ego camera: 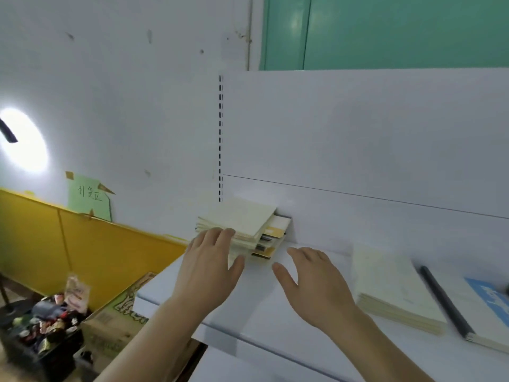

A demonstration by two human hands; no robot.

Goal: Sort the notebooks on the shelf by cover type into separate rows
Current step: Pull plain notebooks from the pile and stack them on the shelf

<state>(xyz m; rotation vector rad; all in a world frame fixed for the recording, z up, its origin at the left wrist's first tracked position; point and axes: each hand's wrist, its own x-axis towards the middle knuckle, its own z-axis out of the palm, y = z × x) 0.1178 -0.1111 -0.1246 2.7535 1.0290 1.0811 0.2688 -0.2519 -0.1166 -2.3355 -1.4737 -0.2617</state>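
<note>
**Reaching for the mixed pile**

Your left hand [210, 260] is flat, with its fingers straight, and its fingertips touch the near edge of the messy pile [243, 228]. It holds nothing. Your right hand [311, 282] is open too, above the bare white shelf [264, 304], just beside the pile. I think both hands are set to grab it from two sides.

The pile sits at the back left of the shelf, against the back wall. Its books are fanned out, so different covers peek out. Its long side runs from near left to far right.

The cream stack [396, 290] lies neat to the right, its long side pointing away from you. A blue book [484, 307] lies past it.
</note>
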